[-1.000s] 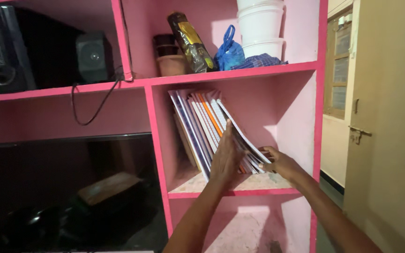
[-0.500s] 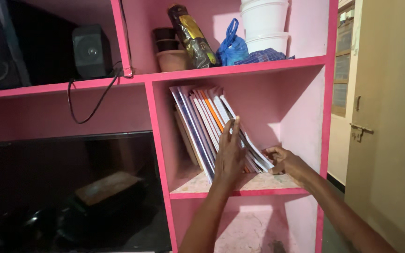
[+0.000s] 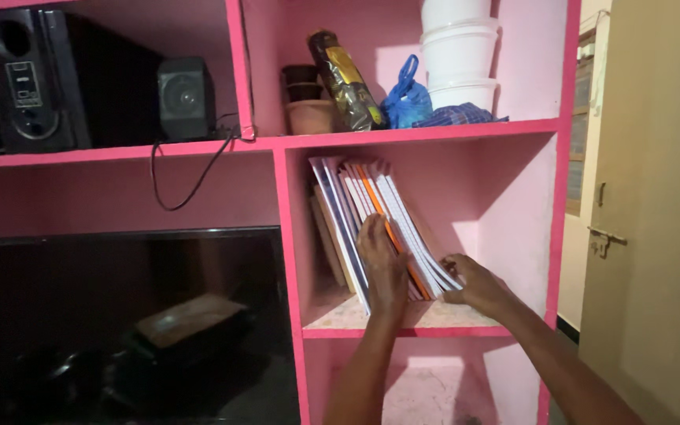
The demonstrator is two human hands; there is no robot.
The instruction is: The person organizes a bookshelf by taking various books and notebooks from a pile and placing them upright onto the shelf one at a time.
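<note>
A row of thin books point(image 3: 391, 206) leans to the left inside the middle compartment of a pink shelf unit point(image 3: 411, 332). My left hand point(image 3: 382, 264) lies flat against the front edges of the books, fingers spread upward. At the lower right end of the row, my right hand point(image 3: 474, 282) presses on the bottom of the outermost book. One book in the row has an orange spine. Neither hand lifts a book clear of the shelf.
A dark television screen point(image 3: 120, 315) fills the left bay. Black speakers point(image 3: 186, 98) with a dangling cable sit above it. The upper right shelf holds clay pots point(image 3: 308, 110), a gold packet point(image 3: 348, 79), a blue bag point(image 3: 407, 98) and white tubs point(image 3: 458, 55). A door point(image 3: 655, 236) stands to the right.
My left hand slid lower and further left along the book edges. The right hand pushed the bottom of the row in, so the books stand a little steeper. The view shifted right.
</note>
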